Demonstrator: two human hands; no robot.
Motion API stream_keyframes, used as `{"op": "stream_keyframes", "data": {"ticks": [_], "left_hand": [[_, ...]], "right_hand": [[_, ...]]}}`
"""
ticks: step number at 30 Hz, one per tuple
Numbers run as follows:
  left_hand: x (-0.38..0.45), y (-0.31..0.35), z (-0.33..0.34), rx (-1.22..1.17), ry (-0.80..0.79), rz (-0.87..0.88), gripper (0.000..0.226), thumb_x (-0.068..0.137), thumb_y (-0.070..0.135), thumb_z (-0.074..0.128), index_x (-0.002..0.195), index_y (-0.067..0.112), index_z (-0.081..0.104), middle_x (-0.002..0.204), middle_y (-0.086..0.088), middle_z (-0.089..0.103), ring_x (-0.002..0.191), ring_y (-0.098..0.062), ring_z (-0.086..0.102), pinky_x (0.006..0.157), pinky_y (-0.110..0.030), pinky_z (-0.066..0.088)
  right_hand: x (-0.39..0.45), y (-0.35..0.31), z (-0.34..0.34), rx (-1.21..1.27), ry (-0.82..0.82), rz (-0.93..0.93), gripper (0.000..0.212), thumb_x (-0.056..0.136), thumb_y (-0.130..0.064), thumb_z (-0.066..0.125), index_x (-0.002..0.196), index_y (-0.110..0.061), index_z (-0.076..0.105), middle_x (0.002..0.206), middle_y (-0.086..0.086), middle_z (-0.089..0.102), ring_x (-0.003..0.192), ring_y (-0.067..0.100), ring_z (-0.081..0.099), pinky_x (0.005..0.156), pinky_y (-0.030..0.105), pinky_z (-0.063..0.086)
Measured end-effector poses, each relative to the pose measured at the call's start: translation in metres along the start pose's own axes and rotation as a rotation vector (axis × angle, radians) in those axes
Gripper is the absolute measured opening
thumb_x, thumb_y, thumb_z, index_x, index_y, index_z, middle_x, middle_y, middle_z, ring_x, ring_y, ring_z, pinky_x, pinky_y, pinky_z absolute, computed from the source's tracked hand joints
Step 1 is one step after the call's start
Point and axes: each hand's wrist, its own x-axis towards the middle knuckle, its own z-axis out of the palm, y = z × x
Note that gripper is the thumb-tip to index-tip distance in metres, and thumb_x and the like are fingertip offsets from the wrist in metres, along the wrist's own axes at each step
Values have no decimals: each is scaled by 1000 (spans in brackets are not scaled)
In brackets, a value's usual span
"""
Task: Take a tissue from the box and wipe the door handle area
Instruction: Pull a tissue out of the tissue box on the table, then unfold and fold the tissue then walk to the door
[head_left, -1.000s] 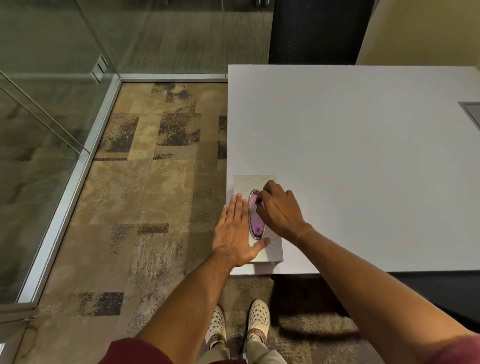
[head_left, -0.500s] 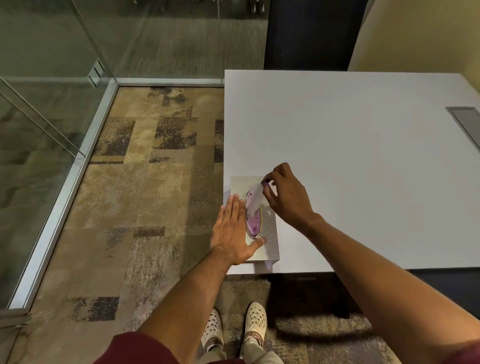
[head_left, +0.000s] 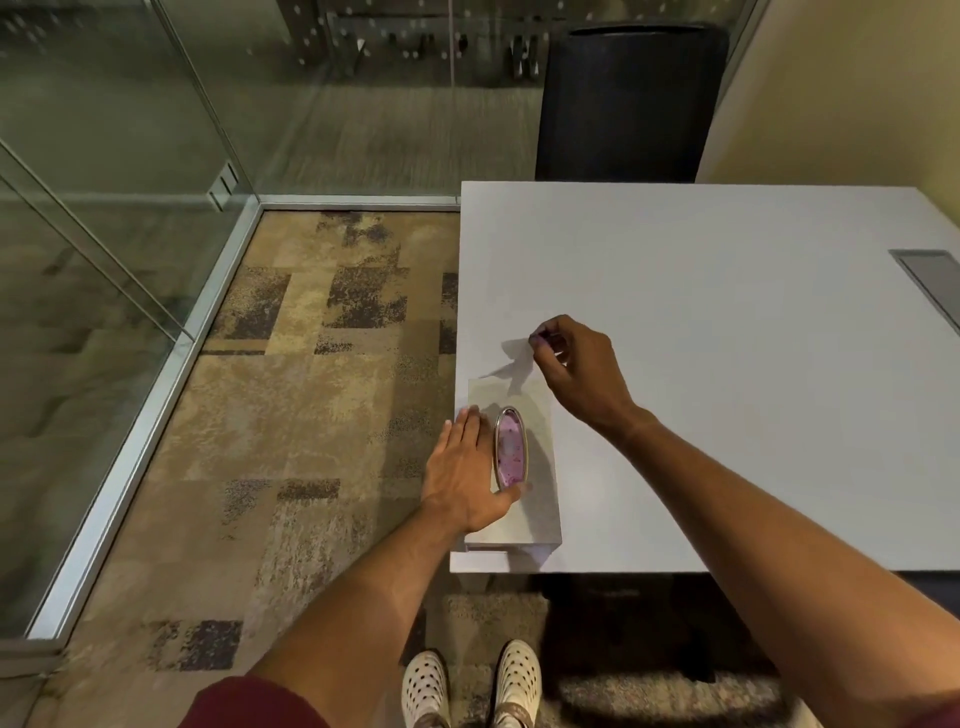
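A pale tissue box (head_left: 540, 512) with a purple oval opening (head_left: 510, 449) lies at the near left corner of the white table (head_left: 727, 322). My left hand (head_left: 462, 475) lies flat on the box's left side, fingers spread, thumb by the opening. My right hand (head_left: 576, 371) is raised above the table beyond the box, thumb and forefinger pinched on a thin white tissue (head_left: 517, 358) that hangs from them, hard to tell from the white tabletop. No door handle shows clearly.
Glass walls with metal frames (head_left: 156, 374) run along the left and back. A dark chair (head_left: 628, 98) stands behind the table. A grey cable hatch (head_left: 930, 283) sits at the table's right edge. Patterned carpet (head_left: 311, 415) covers the floor; my white shoes (head_left: 467, 686) are at the bottom.
My right hand went from reaching into the box's opening to pulling a tissue up and away from it. The left hand stayed pressed on the box.
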Motion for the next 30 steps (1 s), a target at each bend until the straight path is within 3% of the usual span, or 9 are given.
{"op": "stream_keyframes", "data": {"ticks": [3, 6, 9, 11, 16, 20, 25, 27, 30], "left_hand": [[7, -2, -24, -175, 126, -96, 90, 91, 60, 48, 156, 8, 13, 166, -11, 8, 154, -26, 3, 125, -37, 2], [12, -4, -59, -430, 323, -217, 68, 92, 35, 60, 150, 10, 35, 158, -8, 32, 148, -28, 26, 121, -36, 22], [13, -5, -99, -571, 529, -201, 43, 89, 18, 63, 131, 8, 57, 133, -10, 57, 123, -26, 53, 98, -26, 37], [13, -4, -122, -643, 601, -140, 36, 88, 19, 62, 122, 7, 62, 117, -10, 63, 108, -25, 59, 89, -29, 45], [14, 1, -150, -674, 622, -40, 31, 90, 13, 63, 121, 8, 63, 113, -8, 64, 101, -19, 59, 85, -27, 52], [14, 3, -155, -719, 647, -63, 11, 94, 17, 62, 97, 10, 69, 91, -3, 68, 82, -18, 64, 70, -33, 55], [13, 6, -169, -750, 733, -95, 12, 91, 11, 65, 82, 19, 67, 70, 15, 60, 64, 9, 58, 57, -7, 44], [13, 7, -176, -742, 753, -108, 13, 89, 11, 65, 81, 19, 67, 67, 16, 59, 60, 8, 57, 55, -5, 43], [14, 8, -184, -727, 769, -118, 8, 89, 12, 65, 83, 14, 71, 68, 9, 61, 60, 3, 55, 54, -7, 44]], "right_hand": [[9, -6, -5, 51, -8, -3, 10, 94, -14, 58, 96, -8, 65, 90, 2, 68, 81, 15, 64, 70, 16, 48], [17, -15, -8, 73, -44, -14, 12, 94, -17, 58, 97, -9, 66, 91, 1, 68, 83, 13, 64, 73, 19, 51], [23, -27, -8, 99, -83, -24, 14, 95, -16, 57, 99, -6, 66, 94, 5, 68, 84, 16, 64, 71, 13, 49], [27, -35, -8, 118, -106, -39, 13, 95, -14, 57, 99, -6, 66, 93, 6, 67, 83, 17, 63, 69, 11, 47], [36, -56, -8, 123, -158, -107, 13, 95, -14, 57, 98, -5, 66, 92, 7, 67, 82, 17, 62, 71, 13, 49], [39, -63, -12, 182, -184, -98, 15, 95, -13, 56, 98, -4, 67, 91, 10, 68, 83, 20, 64, 76, 23, 55], [37, -59, -21, 395, -232, 74, 27, 100, -24, 50, 106, -4, 66, 96, 13, 70, 86, 22, 66, 73, 27, 55], [35, -55, -24, 426, -292, 110, 27, 99, -28, 53, 109, -7, 65, 99, 11, 70, 90, 22, 66, 76, 31, 54], [31, -53, -24, 343, -381, 74, 30, 90, -29, 67, 117, -16, 61, 98, 0, 70, 88, 15, 67, 70, 22, 55]]}}
